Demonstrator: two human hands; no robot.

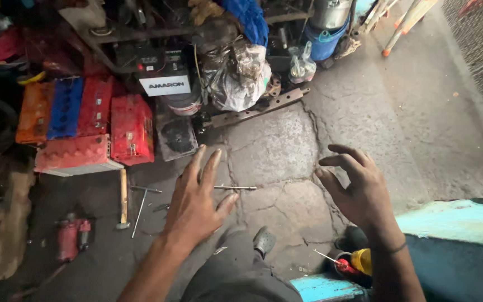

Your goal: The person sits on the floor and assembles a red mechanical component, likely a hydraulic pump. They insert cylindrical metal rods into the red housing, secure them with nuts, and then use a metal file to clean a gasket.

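Both my hands hover empty, fingers spread: left hand (197,201) just short of the thin metal rod (235,188) on the cracked floor (286,151), right hand (359,190) apart. Nudged, it could roll into a crack. Beyond, red battery cases (132,128) and a black, white-labelled one (163,75).

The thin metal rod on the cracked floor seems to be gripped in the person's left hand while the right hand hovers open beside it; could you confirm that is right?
Not quite. The head view shows the left hand open with fingers spread, holding nothing; the thin metal rod lies on the cracked floor just beyond its fingertips. The right hand does hover open beside it.
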